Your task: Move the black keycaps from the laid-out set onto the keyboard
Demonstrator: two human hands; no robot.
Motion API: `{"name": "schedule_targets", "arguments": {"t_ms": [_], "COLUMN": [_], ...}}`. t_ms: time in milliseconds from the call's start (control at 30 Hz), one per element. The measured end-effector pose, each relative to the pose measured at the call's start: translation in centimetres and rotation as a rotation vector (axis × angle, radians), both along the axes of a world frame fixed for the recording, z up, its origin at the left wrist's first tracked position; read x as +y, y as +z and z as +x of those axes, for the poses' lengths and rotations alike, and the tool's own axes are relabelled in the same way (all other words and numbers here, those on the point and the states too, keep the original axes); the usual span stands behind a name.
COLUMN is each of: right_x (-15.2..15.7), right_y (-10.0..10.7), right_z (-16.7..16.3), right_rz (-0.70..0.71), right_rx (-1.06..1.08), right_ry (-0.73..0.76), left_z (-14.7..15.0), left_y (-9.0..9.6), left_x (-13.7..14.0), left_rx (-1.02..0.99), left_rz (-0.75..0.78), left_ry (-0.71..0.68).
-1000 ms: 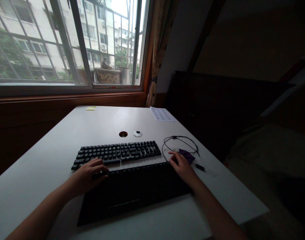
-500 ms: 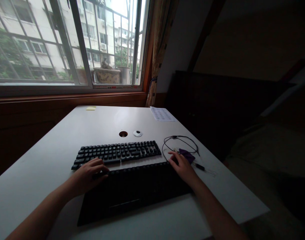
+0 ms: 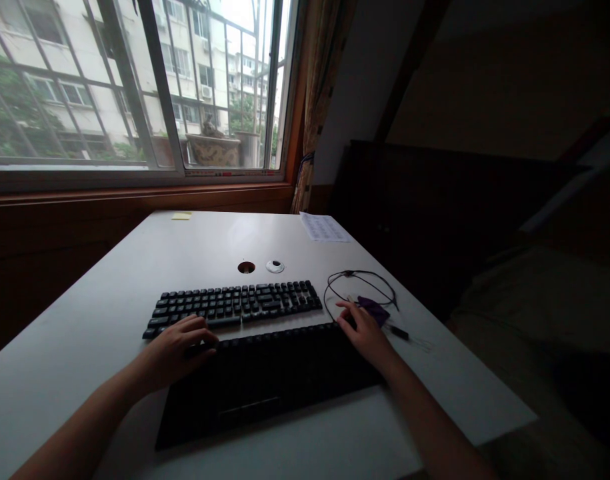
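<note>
A flat, dark black panel (image 3: 269, 373) lies in front of me, apparently a keyboard part, with a row of key-like bumps along its far edge. At that edge's left end my left hand (image 3: 182, 343) is closed, its thumb and fingers on the corner. My right hand (image 3: 362, 330) grips the far right corner with curled fingers. Just beyond the panel rests a black keyboard section (image 3: 239, 303) full of keys, close to my left fingertips. Detail on the panel's surface is lost in shadow.
Right of the keys, a coiled black cable (image 3: 362, 275), a purple cloth-like piece (image 3: 373, 311) and a small black-handled tool (image 3: 399, 332) lie on the white table (image 3: 85, 320). Farther back are a round white cap (image 3: 275, 267), a table hole (image 3: 246, 267), printed paper (image 3: 325, 228) and a yellow note (image 3: 181, 216).
</note>
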State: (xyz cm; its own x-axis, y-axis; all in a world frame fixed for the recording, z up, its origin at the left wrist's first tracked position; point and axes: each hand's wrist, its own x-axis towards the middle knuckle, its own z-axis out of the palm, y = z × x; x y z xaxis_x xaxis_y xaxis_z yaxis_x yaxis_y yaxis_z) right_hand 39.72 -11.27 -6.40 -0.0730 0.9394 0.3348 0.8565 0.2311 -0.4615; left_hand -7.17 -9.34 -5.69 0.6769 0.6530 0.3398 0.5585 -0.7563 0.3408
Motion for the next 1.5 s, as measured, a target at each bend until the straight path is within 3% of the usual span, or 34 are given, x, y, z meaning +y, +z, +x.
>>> {"name": "schedule_targets", "arguments": {"t_ms": [1500], "right_x": [-0.12], "right_y": [0.06], "right_z": [-0.3], "right_rz": [0.033], "right_rx": [-0.003], "right_ry": [0.028], "left_z": [-0.07], "left_y": [-0.06], "left_x": [0.04], "left_rx": [0.008], "left_rz": [0.012], "left_ry": [0.001]}}
